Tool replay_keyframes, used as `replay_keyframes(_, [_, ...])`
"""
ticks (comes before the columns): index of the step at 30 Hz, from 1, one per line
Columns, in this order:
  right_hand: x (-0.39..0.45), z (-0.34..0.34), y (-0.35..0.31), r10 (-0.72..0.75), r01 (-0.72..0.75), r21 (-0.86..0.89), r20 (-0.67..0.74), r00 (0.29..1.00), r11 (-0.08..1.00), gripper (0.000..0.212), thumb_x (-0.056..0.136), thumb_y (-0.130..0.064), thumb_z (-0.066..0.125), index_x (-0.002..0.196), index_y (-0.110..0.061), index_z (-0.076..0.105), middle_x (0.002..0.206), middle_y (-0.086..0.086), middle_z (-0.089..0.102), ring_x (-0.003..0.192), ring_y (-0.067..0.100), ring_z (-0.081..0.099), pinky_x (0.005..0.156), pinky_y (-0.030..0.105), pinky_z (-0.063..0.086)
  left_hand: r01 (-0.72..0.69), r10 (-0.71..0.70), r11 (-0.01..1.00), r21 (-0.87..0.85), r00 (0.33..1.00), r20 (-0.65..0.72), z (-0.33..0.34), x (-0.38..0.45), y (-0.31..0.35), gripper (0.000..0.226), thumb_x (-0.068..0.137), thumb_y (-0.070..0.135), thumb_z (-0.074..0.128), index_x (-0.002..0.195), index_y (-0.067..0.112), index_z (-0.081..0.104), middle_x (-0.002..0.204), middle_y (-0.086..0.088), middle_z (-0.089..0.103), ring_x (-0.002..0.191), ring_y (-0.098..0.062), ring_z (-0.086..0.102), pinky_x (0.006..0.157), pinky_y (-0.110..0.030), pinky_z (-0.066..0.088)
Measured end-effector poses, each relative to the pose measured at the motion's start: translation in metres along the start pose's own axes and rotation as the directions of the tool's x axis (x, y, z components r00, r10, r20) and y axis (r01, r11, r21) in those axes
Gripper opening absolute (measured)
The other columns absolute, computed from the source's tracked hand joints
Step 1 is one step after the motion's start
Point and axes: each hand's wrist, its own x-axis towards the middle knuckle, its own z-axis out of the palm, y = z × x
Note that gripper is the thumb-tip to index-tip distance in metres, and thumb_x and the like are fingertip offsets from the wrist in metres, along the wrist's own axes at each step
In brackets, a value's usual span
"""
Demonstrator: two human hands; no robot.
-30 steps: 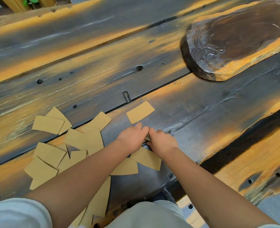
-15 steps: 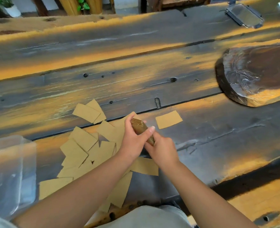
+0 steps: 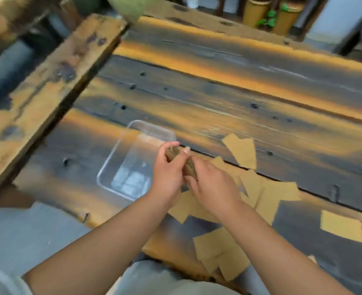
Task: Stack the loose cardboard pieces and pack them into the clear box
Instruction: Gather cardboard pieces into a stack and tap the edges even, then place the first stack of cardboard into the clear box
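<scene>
A small stack of brown cardboard pieces [image 3: 181, 161], edges showing, sits between both hands just above the right rim of the clear rectangular plastic box [image 3: 120, 167]. The left hand [image 3: 169, 169] curls its fingers and thumb around the stack's far end, while the right hand [image 3: 213, 186] grips the near end, fingers wrapped over it. The box rests on the dark, orange-streaked wooden table [image 3: 218, 99], to the left of the hands; no cardboard is visible inside it. Loose tan cardboard rectangles [image 3: 261, 190] lie scattered flat on the table beneath and to the right of the hands, with one separate piece [image 3: 341, 226] well apart at the right.
</scene>
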Motion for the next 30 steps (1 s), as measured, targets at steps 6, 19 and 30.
replay_keyframes(6, [0.091, 0.067, -0.075, -0.013, 0.014, -0.001, 0.252, 0.968, 1.000, 0.025, 0.089, -0.033, 0.056, 0.108, -0.018, 0.048, 0.098, 0.010, 0.064, 0.087, 0.035, 0.061, 0.067, 0.039, 0.049, 0.070, 0.016, 0.927, 0.368, 0.974, -0.227, -0.133, 0.039, 0.053, 0.078, 0.074, 0.066, 0.063, 0.138, 0.029, 0.038, 0.138, 0.002, 0.036, 0.121, -0.012, 0.045, 0.104, -0.036, 0.035])
replay_keyframes(19, [0.126, 0.176, -0.098, 0.289, -0.159, -0.246, 0.696, 0.658, 0.956, 0.029, 0.089, -0.025, 0.056, 0.115, -0.013, 0.054, 0.119, 0.013, 0.057, 0.108, 0.030, 0.056, 0.078, 0.030, 0.042, -0.723, -0.346, -0.539, 0.433, 0.659, 0.668, -0.249, 0.086, 0.048, 0.113, 0.065, 0.067, 0.068, 0.148, 0.006, 0.021, 0.156, -0.013, 0.023, 0.147, -0.027, 0.011, 0.112, -0.058, 0.005])
replay_keyframes(30, [0.114, 0.175, -0.108, 0.317, -0.054, -0.398, 0.632, 0.707, 0.916, 0.049, 0.086, -0.015, 0.057, 0.132, -0.011, 0.039, 0.125, 0.011, 0.051, 0.116, 0.030, 0.048, 0.087, 0.038, 0.039, -0.697, -0.498, -0.629, 0.344, 0.701, 0.510, -0.221, 0.102, 0.036, 0.095, 0.081, 0.056, 0.059, 0.150, 0.008, 0.014, 0.144, -0.009, 0.040, 0.135, -0.029, 0.034, 0.112, -0.058, -0.008])
